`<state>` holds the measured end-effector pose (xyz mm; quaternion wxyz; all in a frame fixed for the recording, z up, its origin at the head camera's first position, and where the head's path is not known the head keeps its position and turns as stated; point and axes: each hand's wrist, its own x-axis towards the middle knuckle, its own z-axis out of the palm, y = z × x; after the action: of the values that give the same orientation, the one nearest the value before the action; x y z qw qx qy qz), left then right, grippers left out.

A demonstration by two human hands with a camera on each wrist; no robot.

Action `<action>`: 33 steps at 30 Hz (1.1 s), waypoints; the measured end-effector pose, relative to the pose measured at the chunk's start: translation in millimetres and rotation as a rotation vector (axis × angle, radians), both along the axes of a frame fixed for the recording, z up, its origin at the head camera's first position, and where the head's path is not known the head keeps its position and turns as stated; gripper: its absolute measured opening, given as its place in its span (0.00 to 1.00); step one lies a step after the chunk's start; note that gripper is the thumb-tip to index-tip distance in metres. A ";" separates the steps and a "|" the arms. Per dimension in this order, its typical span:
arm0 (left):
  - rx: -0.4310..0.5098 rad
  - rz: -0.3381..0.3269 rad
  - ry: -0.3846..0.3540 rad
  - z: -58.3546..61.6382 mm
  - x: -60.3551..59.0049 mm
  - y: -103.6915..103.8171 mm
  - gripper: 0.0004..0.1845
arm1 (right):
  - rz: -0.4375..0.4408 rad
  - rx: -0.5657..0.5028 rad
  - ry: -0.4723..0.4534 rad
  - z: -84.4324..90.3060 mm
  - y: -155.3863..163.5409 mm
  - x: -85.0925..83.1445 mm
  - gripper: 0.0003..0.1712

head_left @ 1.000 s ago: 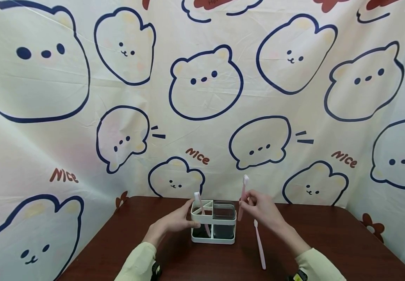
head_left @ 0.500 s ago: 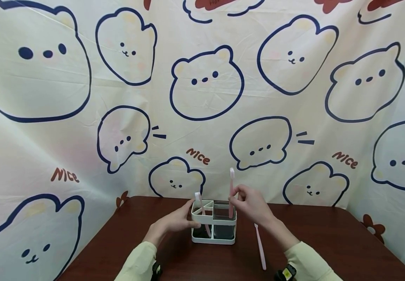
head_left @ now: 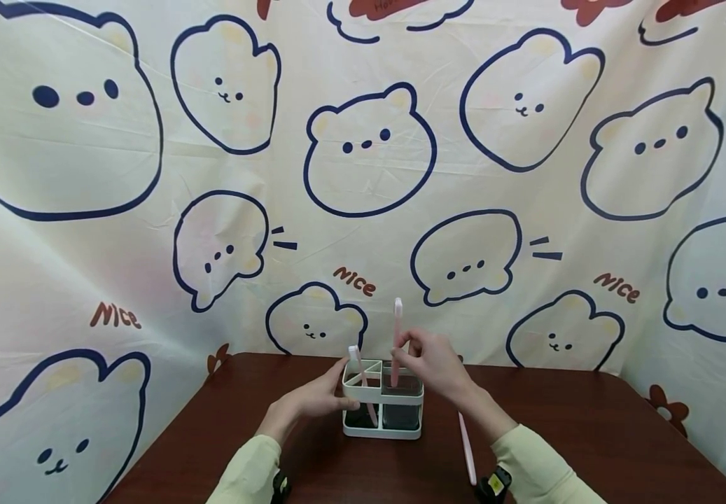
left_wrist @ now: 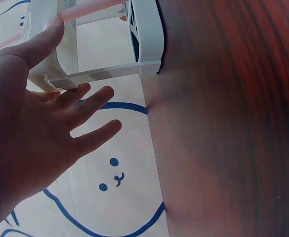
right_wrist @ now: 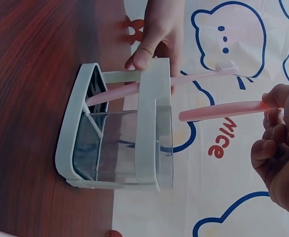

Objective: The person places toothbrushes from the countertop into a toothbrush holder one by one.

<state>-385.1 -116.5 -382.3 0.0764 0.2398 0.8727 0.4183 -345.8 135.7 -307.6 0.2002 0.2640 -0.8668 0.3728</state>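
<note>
A pale green and white toothbrush holder [head_left: 402,400] stands upright on the table. My left hand [head_left: 312,395] steadies its left side, thumb in front and other fingers behind the upper frame. One pink toothbrush [right_wrist: 203,76] leans in a left compartment, bristles up. Between thumb and fingertips my right hand [head_left: 435,364] pinches a second pink toothbrush [head_left: 397,325], bristle head up. In the right wrist view its handle end [right_wrist: 186,115] is just above the holder's top, apart from it. A clear cup [right_wrist: 119,133] fills the holder's right side.
A third pink toothbrush [head_left: 466,448] lies on the dark brown table [head_left: 325,469], partly hidden by my right forearm. Behind the table hangs a cream cloth [head_left: 363,245] printed with cartoon bears.
My right hand has carried its toothbrush leftward from beside the holder to over its right half, near the middle. The left hand and the holder have stayed in place.
</note>
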 end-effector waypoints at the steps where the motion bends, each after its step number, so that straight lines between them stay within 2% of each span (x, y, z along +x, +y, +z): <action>1: 0.001 -0.002 0.000 0.1 0.2 -0.2 0.49 | 0.003 0.002 0.001 -0.3 -1.4 -0.4 0.04; 9: 0.026 -0.014 -0.008 -1.2 -0.4 -2.5 0.48 | 0.015 0.008 0.029 -1.9 -12.9 -6.9 0.05; 24: 0.015 -0.029 -0.004 -2.6 -1.7 -5.5 0.47 | 0.011 -0.002 0.042 -10.3 -26.2 -14.9 0.05; 33: 0.011 -0.036 -0.014 -1.7 -0.5 -2.0 0.46 | -0.005 0.037 -0.014 -23.6 -30.4 -18.3 0.05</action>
<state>-385.6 -118.5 -384.0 0.0888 0.2530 0.8654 0.4233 -364.2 105.4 -331.2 0.1899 0.2630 -0.8755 0.3582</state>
